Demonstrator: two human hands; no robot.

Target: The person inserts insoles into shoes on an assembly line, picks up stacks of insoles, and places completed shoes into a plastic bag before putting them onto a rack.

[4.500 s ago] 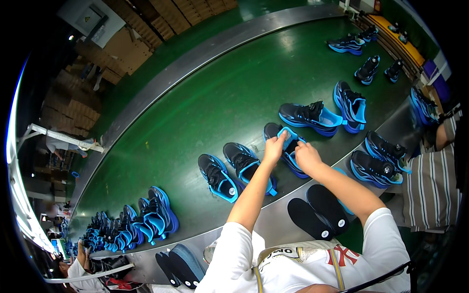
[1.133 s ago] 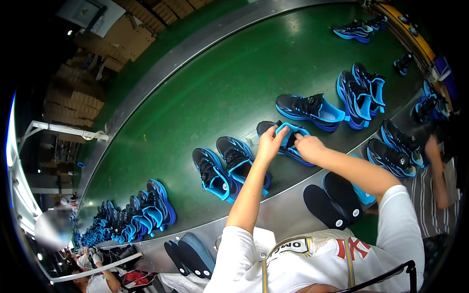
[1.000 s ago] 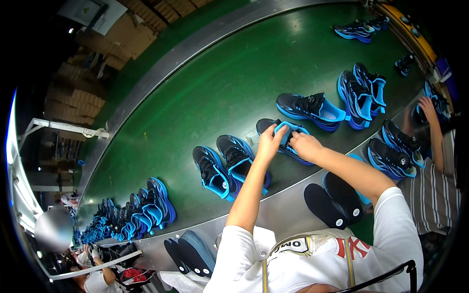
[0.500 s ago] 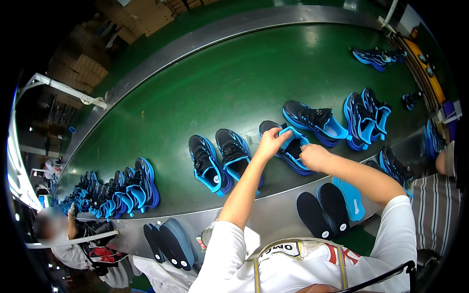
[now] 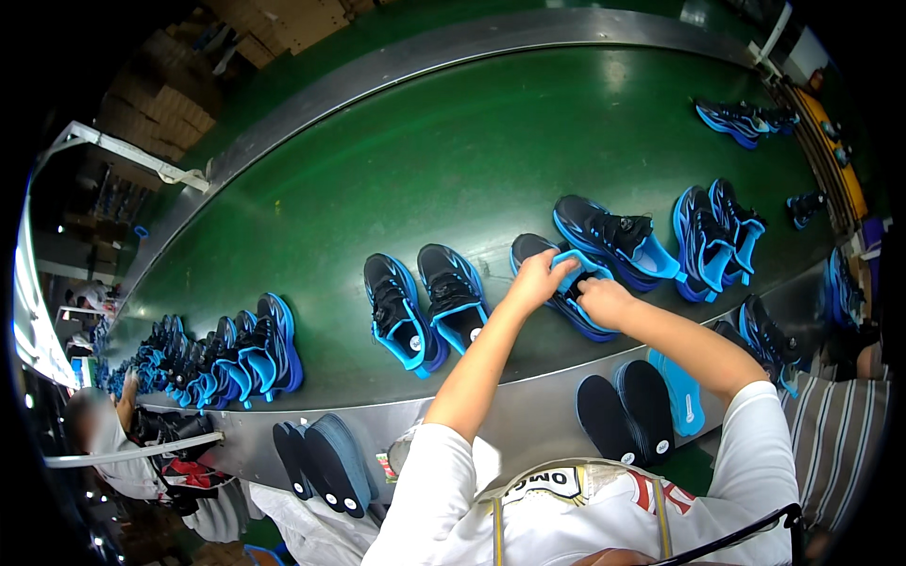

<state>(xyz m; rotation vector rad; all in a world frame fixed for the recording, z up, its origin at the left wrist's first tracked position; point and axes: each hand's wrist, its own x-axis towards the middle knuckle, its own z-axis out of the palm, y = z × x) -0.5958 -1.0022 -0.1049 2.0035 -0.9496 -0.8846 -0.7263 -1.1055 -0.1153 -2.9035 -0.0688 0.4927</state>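
Both hands have stayed on the same shoe while the belt scene slid a little rightward in your view.

Your left hand (image 5: 536, 280) and right hand (image 5: 604, 302) are closed around the light-blue foam insole (image 5: 578, 267), pressing it into the black-and-blue mesh sneaker (image 5: 563, 289) on the near part of the green conveyor belt (image 5: 396, 179). Risk: the insole could buckle or seat crooked if you push unevenly; the shoe can skid on the smooth belt. Neighbours are tight — its partner sneaker (image 5: 612, 236) just beyond, a finished pair (image 5: 425, 304) to the left. Open belt lies far side; the steel near edge (image 5: 491, 396) holds spare dark insoles (image 5: 628, 415).
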